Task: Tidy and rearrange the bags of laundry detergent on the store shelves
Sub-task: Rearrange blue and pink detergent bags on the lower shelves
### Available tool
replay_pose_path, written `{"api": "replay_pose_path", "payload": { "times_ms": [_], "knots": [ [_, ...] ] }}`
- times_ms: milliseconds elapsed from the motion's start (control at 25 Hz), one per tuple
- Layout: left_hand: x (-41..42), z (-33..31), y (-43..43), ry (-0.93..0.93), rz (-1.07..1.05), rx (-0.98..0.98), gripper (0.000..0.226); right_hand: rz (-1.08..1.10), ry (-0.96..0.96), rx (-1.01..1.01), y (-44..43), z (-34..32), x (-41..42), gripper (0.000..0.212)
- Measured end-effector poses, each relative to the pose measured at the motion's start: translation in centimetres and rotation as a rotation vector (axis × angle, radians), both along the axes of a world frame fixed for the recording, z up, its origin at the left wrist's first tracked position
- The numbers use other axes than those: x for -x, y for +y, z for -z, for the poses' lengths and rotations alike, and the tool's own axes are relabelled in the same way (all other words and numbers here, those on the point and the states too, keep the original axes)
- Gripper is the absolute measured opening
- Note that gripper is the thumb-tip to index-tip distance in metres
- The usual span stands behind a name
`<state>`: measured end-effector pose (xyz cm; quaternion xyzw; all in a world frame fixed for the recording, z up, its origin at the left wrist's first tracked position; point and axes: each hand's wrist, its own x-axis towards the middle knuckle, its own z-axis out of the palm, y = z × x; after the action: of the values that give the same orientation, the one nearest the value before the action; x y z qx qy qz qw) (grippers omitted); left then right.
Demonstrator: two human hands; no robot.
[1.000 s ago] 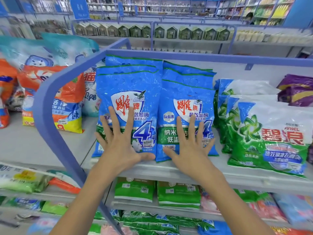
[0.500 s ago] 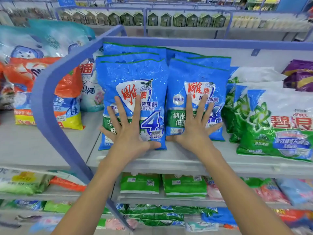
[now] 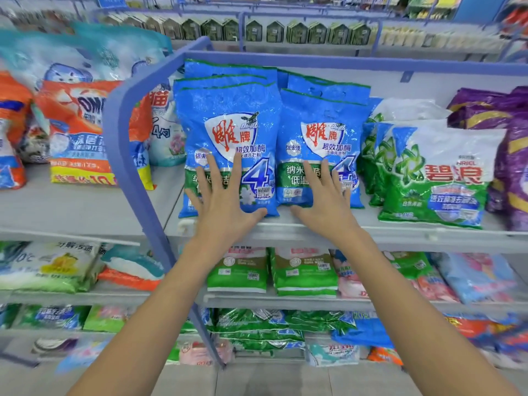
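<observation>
Left hand (image 3: 225, 204): lying flat, fingers spread, pressing the left blue bag (image 3: 228, 124).
Right hand (image 3: 325, 208): pressing the right blue bag (image 3: 323, 121) likewise, gripping nothing.
Labels: both reading "雕牌" and "4"; green bag (image 3: 437, 181) to the right, "碧浪".

Before you, the left blue bag (image 3: 228, 130) and the right blue bag (image 3: 323, 132), at the front edge of the shelf (image 3: 385, 234), are glossy plastic film, crinkled, with bright glints across their upper halves. The green-and-white bags (image 3: 445, 181) toward the right end show the same shiny, wrinkled film. The purple bags (image 3: 483, 110) at the right corner have a metallic sheen. The shelf looks like smooth, matt grey painted metal. The blue frame (image 3: 120, 144) at its left end is smooth, with a dull, even finish.
</observation>
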<state>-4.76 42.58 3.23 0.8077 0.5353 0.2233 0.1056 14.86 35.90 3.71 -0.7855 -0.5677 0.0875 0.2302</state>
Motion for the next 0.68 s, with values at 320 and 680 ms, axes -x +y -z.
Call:
{"api": "replay_pose_path", "payload": {
  "times_ms": [320,680],
  "knots": [
    [2.8,0.5,-5.1,0.048,0.077,-0.033,0.076,-0.064,-0.019,-0.028,-6.9,0.5,2.2,0.066],
    [9.5,4.7,-14.8,-0.003,0.061,0.025,0.066,-0.096,0.023,-0.083,-16.7,3.2,6.1,0.057]
  ]
}}
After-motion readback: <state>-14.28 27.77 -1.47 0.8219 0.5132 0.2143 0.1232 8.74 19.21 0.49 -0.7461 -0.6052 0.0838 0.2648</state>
